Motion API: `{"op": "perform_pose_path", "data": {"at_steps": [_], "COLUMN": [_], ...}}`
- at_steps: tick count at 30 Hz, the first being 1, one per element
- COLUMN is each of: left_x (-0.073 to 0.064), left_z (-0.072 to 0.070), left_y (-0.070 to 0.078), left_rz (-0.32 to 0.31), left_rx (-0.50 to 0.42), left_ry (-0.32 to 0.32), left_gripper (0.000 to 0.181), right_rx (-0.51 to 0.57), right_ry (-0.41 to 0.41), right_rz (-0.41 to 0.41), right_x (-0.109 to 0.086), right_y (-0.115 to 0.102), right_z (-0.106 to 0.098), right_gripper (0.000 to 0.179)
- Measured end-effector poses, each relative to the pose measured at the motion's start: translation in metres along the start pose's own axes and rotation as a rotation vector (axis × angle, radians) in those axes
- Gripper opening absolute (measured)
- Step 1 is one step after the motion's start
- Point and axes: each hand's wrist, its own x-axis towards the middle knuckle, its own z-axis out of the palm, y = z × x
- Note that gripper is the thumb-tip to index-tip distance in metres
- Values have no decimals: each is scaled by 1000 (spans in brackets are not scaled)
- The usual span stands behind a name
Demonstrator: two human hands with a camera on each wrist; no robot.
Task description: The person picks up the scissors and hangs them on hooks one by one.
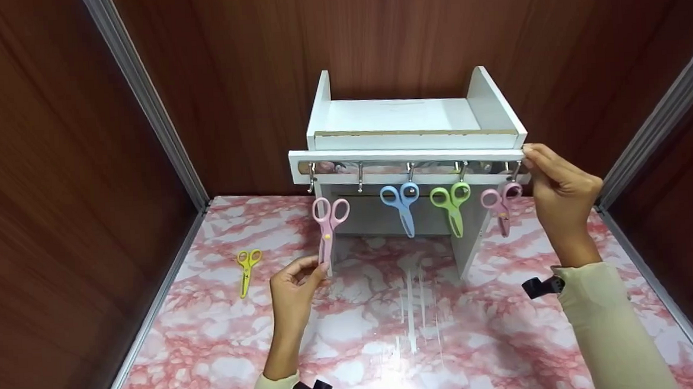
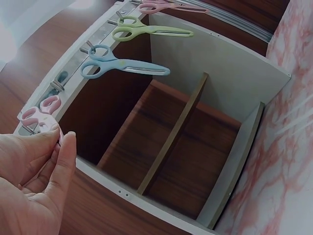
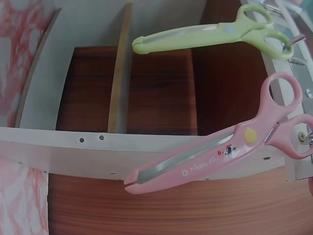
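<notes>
In the head view my left hand (image 1: 292, 289) pinches pink scissors (image 1: 325, 238) by the blade end, handle loops up. Those loops are close below the leftmost hook (image 1: 312, 177) of a white hook rail (image 1: 392, 155); in the left wrist view they overlap the rail. My right hand (image 1: 564, 192) grips the rail's right end between thumb and fingers. Blue scissors (image 1: 405, 210), green scissors (image 1: 454, 211) and a second pair of pink scissors (image 3: 210, 154) hang from hooks by a loop, blades down. The hook (image 1: 360, 177) second from the left carries nothing.
Yellow scissors (image 1: 245, 275) lie on the pink-and-white marbled table (image 1: 212, 344), left of my left hand. Behind the rail stands a white shelf unit (image 1: 401, 115) with upright sides. Brown wood-grain panels (image 1: 246, 93) with metal edges enclose the table.
</notes>
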Motion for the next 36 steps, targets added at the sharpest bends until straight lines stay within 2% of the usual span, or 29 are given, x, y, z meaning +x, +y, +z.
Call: {"op": "perform_pose_path", "data": {"at_steps": [5,10,19,26,31,36], "left_x": [-1,2,6,8,10,15], "left_z": [5,7,7,7,8,7], "left_y": [16,18,20,23,23,10], "left_rz": [-20,-26,3,-6,9,21], "left_rx": [11,-1,21,7,31,10], "left_ry": [3,8,10,12,16,17], "left_gripper": [15,14,16,15,15,15], "right_rx": [0,-2,0,16,18,4], "right_ry": [0,1,3,2,-5,4], "right_rz": [-1,-5,-4,-7,-9,-14], "right_x": [0,0,0,0,0,0], "right_y": [0,-1,0,-1,0,2], "right_z": [0,0,-1,1,1,0], "right_gripper": [21,21,21,21,21,21]}}
